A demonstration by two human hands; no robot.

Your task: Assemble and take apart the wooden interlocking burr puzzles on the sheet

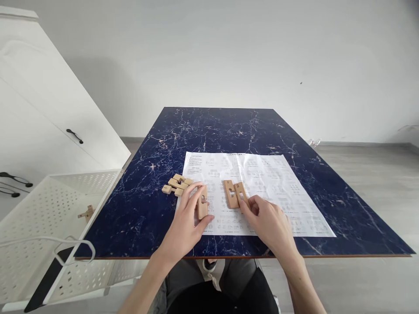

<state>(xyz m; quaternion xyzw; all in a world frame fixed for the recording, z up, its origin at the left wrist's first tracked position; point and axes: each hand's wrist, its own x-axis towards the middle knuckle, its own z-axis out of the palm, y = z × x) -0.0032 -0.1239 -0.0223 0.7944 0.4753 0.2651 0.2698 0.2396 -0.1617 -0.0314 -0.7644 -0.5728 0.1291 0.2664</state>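
Fingers and thumb of my left hand (189, 218) close around a notched wooden puzzle piece (202, 204), held on its edge over the left part of a printed sheet (268, 192). My right hand (270, 220) pinches the lower end of a flat wooden piece marked 2 (240, 190), which lies on the sheet. Touching its left side is another flat notched piece marked 1 (229, 196). Several more wooden pieces (176, 184) lie in a loose cluster left of my left hand, partly on the sheet's edge and partly hidden by my fingers.
Beneath everything is a dark blue marbled table (209, 126), its front edge close to my body. A white perforated basket (85, 179) stands low at the left with a small wooden object (87, 213) in it. A white cable (88, 246) loops near the table's left corner.
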